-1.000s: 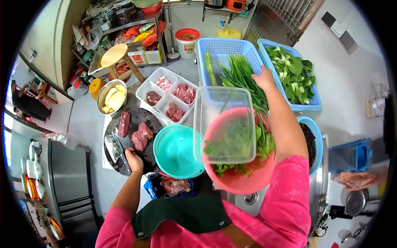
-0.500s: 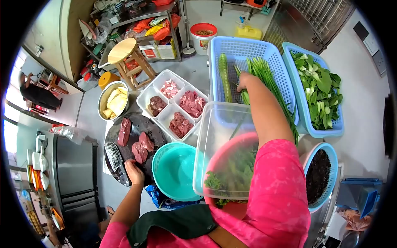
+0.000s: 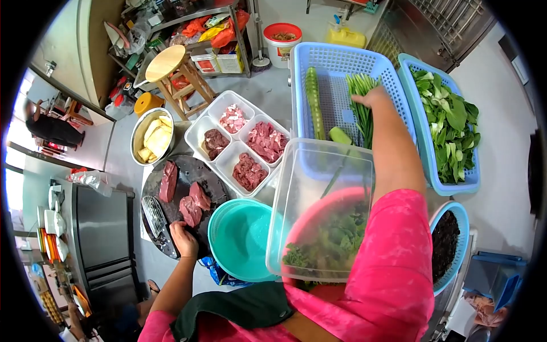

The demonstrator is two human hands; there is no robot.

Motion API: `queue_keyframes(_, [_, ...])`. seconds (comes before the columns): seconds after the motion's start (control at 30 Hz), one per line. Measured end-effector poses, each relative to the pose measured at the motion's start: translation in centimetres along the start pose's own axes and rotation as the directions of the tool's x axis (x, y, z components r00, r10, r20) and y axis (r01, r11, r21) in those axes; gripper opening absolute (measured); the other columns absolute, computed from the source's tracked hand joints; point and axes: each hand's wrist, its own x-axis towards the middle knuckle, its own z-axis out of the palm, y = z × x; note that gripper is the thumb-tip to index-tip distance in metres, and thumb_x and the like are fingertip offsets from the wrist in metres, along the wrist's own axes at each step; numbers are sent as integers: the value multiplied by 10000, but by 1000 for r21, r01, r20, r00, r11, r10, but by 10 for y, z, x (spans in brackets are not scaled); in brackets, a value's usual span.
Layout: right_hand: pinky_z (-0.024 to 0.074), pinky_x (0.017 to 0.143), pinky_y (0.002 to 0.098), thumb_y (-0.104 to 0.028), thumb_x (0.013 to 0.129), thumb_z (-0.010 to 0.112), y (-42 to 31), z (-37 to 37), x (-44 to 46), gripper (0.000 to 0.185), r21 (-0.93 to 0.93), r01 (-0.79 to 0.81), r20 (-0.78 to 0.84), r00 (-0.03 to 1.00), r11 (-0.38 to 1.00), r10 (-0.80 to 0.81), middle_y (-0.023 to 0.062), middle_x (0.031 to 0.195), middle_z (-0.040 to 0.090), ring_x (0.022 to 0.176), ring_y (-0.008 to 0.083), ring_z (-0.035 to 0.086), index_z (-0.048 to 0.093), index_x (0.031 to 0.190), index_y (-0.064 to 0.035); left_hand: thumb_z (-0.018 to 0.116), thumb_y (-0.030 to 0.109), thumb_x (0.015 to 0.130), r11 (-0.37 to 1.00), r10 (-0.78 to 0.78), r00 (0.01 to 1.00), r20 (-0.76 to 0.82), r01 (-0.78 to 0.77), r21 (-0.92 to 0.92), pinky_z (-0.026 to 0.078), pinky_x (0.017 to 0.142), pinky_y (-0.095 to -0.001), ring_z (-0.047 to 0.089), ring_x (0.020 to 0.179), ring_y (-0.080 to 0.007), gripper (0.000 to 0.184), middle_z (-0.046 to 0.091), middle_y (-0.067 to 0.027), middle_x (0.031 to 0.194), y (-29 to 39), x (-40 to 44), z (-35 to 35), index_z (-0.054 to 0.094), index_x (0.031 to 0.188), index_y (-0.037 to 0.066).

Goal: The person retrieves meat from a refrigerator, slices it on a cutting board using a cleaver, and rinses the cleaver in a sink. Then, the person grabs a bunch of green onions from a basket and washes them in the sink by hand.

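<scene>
My right hand is in the large blue basket, closed around a bunch of thin green chives. To its left lie a long ridged green gourd and a short, smooth green piece of vegetable. My left hand is curled over the near edge of the round dark chopping board, at the handle end of a cleaver; the handle is mostly covered. Cut red meat and a longer meat strip lie on the board.
A four-part tray of cut meat stands mid-view. Around it are a turquoise colander, a clear lid over a pink tub of greens, a leafy-greens basket, a steel bowl and a stool.
My right hand has moved right, from beside the short green piece onto the chives, and the chives have shifted left. The short green piece now shows. My left hand stays at the board.
</scene>
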Motion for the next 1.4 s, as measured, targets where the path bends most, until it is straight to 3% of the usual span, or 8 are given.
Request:
queue_keyframes(0.13, [387,938,426,-223,683,737,1,20,9,1010,-19,-82,40,996,996,82,225,1284,407,1140,320,467,29,1385,-60,397,-102,691,1000,8,1000,-7,-8,9,379,765,-397,455,844,-360,194,457,-187,875,-3,0,2,446,849,-3])
queue_keyframes(0.3, [440,871,387,-160,644,726,28,12,18,832,74,33,-186,982,997,-19,233,1179,501,1065,316,527,264,1313,18,399,-96,692,1000,25,1000,2,-25,1,378,766,-400,453,842,-360,193,455,-187,876,-1,1,0,446,854,-2])
queue_keyframes(0.4, [456,839,371,-133,603,707,40,-28,19,755,269,78,-73,995,960,-60,241,1133,525,1022,325,547,354,1244,53,404,-95,686,1000,6,1000,14,-6,1,378,765,-401,453,843,-362,198,457,-188,876,-1,1,0,450,855,-1])
queue_keyframes(0.67, [455,750,340,-62,574,649,78,-120,-52,705,685,318,-266,947,655,-182,180,1042,555,882,251,564,372,1210,61,410,-96,676,999,-6,1000,-20,5,-35,377,759,-406,455,843,-361,207,468,-182,874,3,1,-2,463,849,3])
queue_keyframes(1.07, [471,755,325,-66,645,653,165,-243,-198,652,726,638,-638,764,257,-95,147,1021,562,858,228,578,373,1228,14,422,-90,664,992,88,993,-79,-94,-85,375,727,-407,457,809,-358,208,467,-183,844,-14,-3,3,466,845,3])
queue_keyframes(1.27, [511,691,335,-61,695,634,220,-304,-330,473,635,763,-744,647,124,-169,121,915,581,775,200,598,439,1119,13,460,-79,705,892,-4,996,-88,-36,-450,384,708,-355,449,768,-301,180,455,-158,837,10,-5,-37,464,871,-9])
queue_keyframes(1.37, [515,659,299,-99,738,622,244,-309,-407,396,676,724,-696,688,135,-203,69,888,571,731,148,579,466,1094,-22,550,-5,761,761,251,917,-311,-386,-521,389,751,-329,466,822,-249,166,457,-123,862,70,14,-81,475,907,14])
queue_keyframes(1.4, [515,659,299,-99,738,622,248,-302,-434,396,683,714,-691,700,152,-182,69,888,571,731,148,579,466,1094,-22,573,-3,749,586,199,940,-278,-342,-735,395,795,-316,476,887,-238,183,481,-128,912,89,22,-78,474,902,19])
